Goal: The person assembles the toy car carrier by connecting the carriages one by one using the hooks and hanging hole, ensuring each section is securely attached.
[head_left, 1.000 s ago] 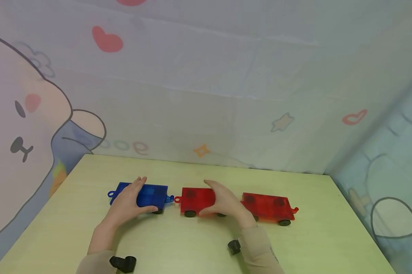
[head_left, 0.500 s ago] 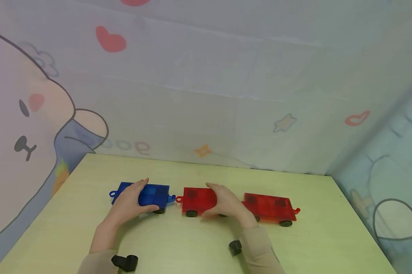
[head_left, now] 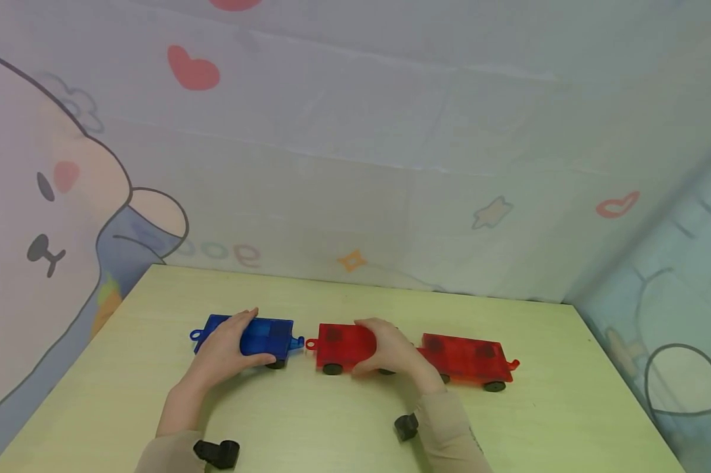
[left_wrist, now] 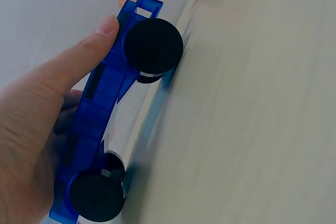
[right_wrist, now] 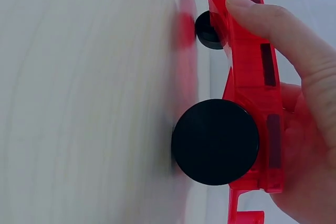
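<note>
A blue toy train car (head_left: 266,337) with black wheels sits on the table at left. My left hand (head_left: 219,348) holds it from above, thumb along the near side, fingers mostly hidden behind it in the left wrist view. To its right stands a red toy train car (head_left: 339,346), held by my right hand (head_left: 392,350) with the thumb on its near side (right_wrist: 254,72). The blue car's hook (head_left: 297,343) faces the red car's ring (head_left: 312,344), a narrow gap between them. Another red toy train car (head_left: 466,357) stands behind my right wrist; its left end is hidden.
The pale table (head_left: 308,420) bears all the cars. A printed cloth backdrop (head_left: 343,131) rises along its back edge and continues at the sides. Black wrist devices (head_left: 218,454) sit at both sleeves.
The head view has shifted slightly, moving everything a little to the right. My right hand's fingers and thumb have drawn slightly closer on the red car. The cars keep their places.
</note>
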Available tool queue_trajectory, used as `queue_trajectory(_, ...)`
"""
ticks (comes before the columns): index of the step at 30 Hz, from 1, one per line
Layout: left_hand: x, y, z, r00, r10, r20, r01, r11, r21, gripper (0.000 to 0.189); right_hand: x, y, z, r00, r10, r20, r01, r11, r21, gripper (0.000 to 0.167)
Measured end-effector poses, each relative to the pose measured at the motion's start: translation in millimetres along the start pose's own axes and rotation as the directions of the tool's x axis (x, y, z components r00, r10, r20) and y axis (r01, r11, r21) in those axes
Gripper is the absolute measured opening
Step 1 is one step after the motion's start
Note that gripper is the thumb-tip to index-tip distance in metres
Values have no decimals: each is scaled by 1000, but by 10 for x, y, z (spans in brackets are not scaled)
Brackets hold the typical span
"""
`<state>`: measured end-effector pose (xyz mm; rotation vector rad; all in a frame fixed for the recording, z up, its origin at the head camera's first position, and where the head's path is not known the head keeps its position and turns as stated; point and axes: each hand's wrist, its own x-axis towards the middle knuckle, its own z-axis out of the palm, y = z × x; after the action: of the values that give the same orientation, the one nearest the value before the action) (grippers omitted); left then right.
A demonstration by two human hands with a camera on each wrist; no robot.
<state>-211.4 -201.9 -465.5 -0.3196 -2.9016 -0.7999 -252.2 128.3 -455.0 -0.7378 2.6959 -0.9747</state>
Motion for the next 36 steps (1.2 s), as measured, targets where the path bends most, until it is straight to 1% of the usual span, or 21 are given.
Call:
queue_trajectory(6,-13,0,8,1000,-2,-2,2,1000,-10,101,0,-9,5,1000,14,4,-14,1000,-9,84)
queue_trajectory(14,-24,3,-4,1000,-10,-1,10,1000,-13,101,0,-8,-1,1000,4,-5,-4,999,-32,83)
queue_trajectory(25,-6,10,-9,1000,-6,7,6,1000,2,102,-19,-12,-6,999,4,-33,-4,1000,-15,84)
queue_trajectory(36,-5,15,-5,1000,-2,1,2,1000,7,101,1,-7,6,999,-4,-38,4,1000,0,83)
